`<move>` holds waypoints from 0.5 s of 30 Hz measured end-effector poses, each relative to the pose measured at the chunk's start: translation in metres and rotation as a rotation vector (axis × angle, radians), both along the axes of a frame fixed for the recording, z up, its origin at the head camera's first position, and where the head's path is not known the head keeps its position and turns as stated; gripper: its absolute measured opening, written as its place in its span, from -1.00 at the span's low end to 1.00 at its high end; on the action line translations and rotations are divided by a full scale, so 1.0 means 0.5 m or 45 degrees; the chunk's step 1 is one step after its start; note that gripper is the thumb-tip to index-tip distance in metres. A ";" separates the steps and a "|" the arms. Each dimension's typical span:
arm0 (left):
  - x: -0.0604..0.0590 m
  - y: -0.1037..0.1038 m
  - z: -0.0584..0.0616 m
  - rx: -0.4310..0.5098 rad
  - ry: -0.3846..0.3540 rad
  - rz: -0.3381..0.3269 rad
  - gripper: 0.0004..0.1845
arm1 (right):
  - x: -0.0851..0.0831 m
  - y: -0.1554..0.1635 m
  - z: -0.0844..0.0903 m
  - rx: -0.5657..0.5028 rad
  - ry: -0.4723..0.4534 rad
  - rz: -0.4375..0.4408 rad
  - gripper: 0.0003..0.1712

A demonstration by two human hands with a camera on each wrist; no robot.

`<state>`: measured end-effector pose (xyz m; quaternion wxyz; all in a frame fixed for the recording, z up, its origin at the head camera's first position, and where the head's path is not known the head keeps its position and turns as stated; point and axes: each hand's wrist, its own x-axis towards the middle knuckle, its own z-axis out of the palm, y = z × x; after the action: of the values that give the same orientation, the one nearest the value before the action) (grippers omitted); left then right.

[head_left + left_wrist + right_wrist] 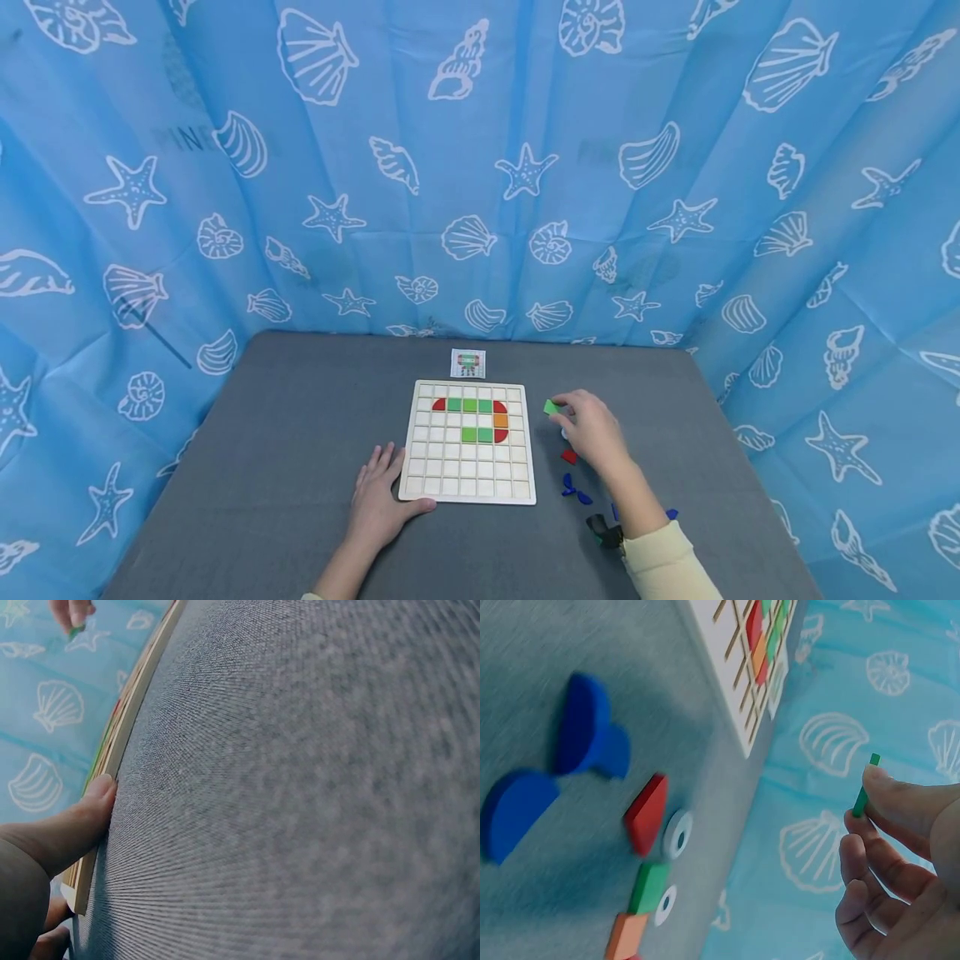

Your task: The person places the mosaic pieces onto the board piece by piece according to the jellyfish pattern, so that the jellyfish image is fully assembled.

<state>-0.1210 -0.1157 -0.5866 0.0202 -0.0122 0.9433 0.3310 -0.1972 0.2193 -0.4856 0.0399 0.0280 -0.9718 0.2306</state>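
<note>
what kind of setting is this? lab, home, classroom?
Likely a staged recording booth, not a lived-in room: a blue seashell-print curtain walls in a grey table on three sides. On it sit only a wooden grid board, loose coloured tiles and a small pattern card.

Bright, even light (blurred wrist views)

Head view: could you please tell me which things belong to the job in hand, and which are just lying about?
In hand:
right hand pinching green tile
left hand steadying grid board
pattern card

Lying about:
red piece
blue pieces
shell curtain
</note>
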 end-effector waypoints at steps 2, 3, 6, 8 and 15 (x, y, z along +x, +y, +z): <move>0.000 0.000 -0.002 -0.005 -0.004 -0.001 0.26 | -0.001 -0.013 0.002 0.007 0.016 0.014 -0.66; 0.000 0.000 -0.002 -0.006 -0.005 0.000 0.27 | -0.001 -0.020 0.003 0.007 0.026 0.023 -0.66; -0.001 -0.001 -0.004 -0.013 -0.007 0.000 0.27 | -0.003 -0.037 0.002 0.011 0.050 0.058 -0.67; -0.001 -0.001 -0.004 -0.015 -0.008 -0.001 0.27 | -0.004 -0.047 0.002 0.008 0.054 0.080 -0.67; -0.002 -0.002 -0.003 0.000 0.005 -0.008 0.27 | -0.013 -0.085 -0.001 0.006 0.058 0.167 -0.70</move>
<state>-0.1219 -0.1167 -0.5881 0.0195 -0.0085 0.9434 0.3309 -0.2035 0.1765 -0.4862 0.0466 0.0969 -0.9673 0.2299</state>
